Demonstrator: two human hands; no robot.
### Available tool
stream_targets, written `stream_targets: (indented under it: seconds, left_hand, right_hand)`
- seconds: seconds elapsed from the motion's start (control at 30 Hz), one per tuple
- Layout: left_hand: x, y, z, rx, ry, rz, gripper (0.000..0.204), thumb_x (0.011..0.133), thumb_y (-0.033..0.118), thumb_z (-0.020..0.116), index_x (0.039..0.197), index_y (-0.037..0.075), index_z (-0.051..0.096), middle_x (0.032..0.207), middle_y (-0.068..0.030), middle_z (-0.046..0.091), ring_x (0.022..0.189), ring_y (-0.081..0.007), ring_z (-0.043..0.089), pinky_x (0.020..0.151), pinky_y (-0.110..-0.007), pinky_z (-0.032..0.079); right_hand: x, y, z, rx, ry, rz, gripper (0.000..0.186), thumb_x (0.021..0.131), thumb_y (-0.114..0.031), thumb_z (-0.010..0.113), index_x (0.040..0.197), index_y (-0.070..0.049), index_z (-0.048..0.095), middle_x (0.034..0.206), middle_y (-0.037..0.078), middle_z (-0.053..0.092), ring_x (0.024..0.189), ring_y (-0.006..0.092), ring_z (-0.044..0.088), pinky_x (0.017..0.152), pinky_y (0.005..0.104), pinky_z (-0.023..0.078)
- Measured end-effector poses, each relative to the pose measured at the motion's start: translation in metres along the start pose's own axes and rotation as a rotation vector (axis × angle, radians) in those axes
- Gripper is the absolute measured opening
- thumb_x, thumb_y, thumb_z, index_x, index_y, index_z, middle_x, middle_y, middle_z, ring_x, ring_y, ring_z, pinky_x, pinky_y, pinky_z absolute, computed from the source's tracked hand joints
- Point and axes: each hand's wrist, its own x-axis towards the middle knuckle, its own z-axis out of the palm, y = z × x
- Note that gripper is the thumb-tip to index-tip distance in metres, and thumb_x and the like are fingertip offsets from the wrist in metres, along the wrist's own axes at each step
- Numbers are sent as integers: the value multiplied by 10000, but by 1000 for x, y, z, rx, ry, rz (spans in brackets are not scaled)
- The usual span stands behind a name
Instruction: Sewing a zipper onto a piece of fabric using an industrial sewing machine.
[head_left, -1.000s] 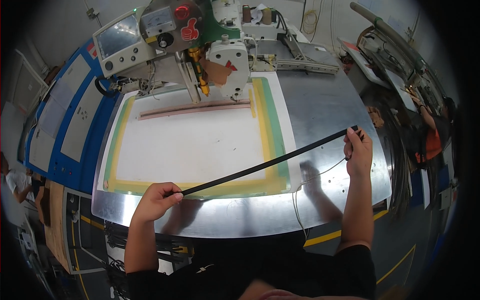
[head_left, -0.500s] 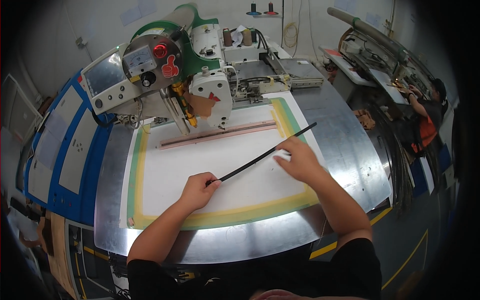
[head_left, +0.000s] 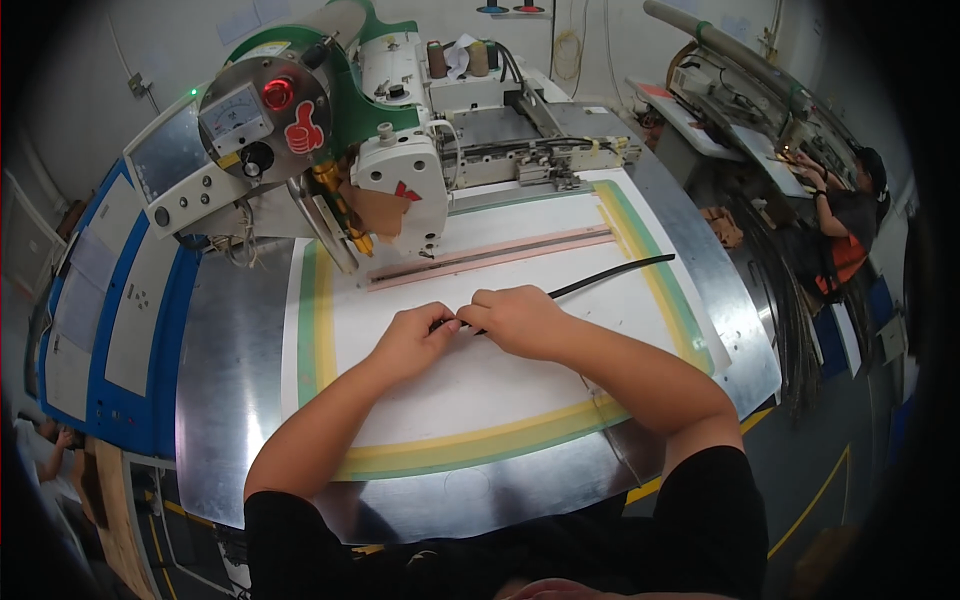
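Observation:
A long, narrow black strip [head_left: 610, 271] runs from my hands up to the right over a white board [head_left: 480, 390] edged with yellow and green tape. My left hand [head_left: 418, 338] pinches the strip at its lower end. Right beside it my right hand [head_left: 512, 320] grips the same strip, fingers curled round it. Above them a pink strip with a dark line down its middle [head_left: 500, 253] lies on the board, below the sewing machine head [head_left: 395, 185]. The board rests on a shiny metal table [head_left: 220, 370].
A blue machine [head_left: 85, 330] stands at the left, a control screen [head_left: 165, 160] above it. At the back are thread cones [head_left: 478, 58] and a metal clamp rail [head_left: 540, 150]. A co-worker [head_left: 840, 225] works at another machine on the right; another person's arm [head_left: 55, 455] shows far left.
My hands have moved from far apart to close together over the board's middle, my right hand sliding left and down along the strip, my left moving up and right.

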Motion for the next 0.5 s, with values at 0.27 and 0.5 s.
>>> stream_targets:
  seconds: [0.27, 0.5]
  left_hand:
    - [36, -30, -3, 243, 190, 19, 200, 1033, 195, 629, 1021, 6, 695, 892, -221, 713, 807, -429, 661, 767, -478, 526]
    - [51, -45, 3, 427, 328, 62, 151, 1011, 145, 621, 1003, 8, 684, 917, -191, 705, 902, -421, 661, 809, -527, 526]
  right_hand:
    - [34, 44, 10, -142, -24, 73, 306, 898, -133, 688, 1193, -195, 742, 984, 44, 679, 899, 269, 715, 729, 413, 572]
    - [67, 64, 8, -137, -32, 48, 349, 875, -71, 678, 1185, -206, 761, 1054, 32, 704, 927, 279, 721, 771, 421, 582]
